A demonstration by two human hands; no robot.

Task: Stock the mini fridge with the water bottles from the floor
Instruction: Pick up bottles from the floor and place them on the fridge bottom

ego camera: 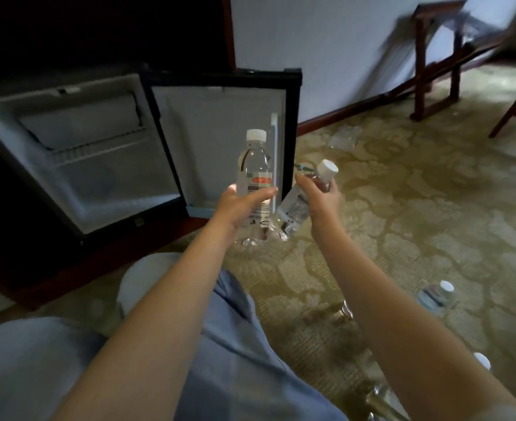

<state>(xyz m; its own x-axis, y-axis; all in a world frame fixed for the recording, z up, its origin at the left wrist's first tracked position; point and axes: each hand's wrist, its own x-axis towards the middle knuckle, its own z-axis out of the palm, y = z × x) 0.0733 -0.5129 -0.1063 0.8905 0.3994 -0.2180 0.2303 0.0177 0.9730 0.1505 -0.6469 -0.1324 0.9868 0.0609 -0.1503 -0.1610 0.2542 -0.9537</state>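
Head view shows you holding two water bottles at once, both just in front of the open mini fridge (92, 165). Your left hand (238, 205) has its grip closed around the upright bottle (255, 174), cap up, long axis near vertical. Your right hand (320, 199) is closed on the tilted bottle (299, 202), gripping it near the neck, with the cap leaning up and to the right and the base swinging down toward the left bottle's base; the two bases look close, perhaps touching, though I cannot tell for sure.

What matters for the coming move: the fridge cavity lies to the left of both hands and beyond them, and its open door (220, 141) stands directly behind the upright bottle. Your left hand is the nearer one to the cavity, so I judge it should go in first, carrying its bottle leftward past the door's hinged edge. That bottle already stands upright, so it probably needs no turning before it goes onto the fridge floor.

The tilted bottle will likely need righting first, and your right arm must cross further left to reach.

More bottles are left on the carpet (402, 208): one (439, 296) lies to your right, well apart from your hands. Stocking looks barely begun; the fridge interior appears empty.
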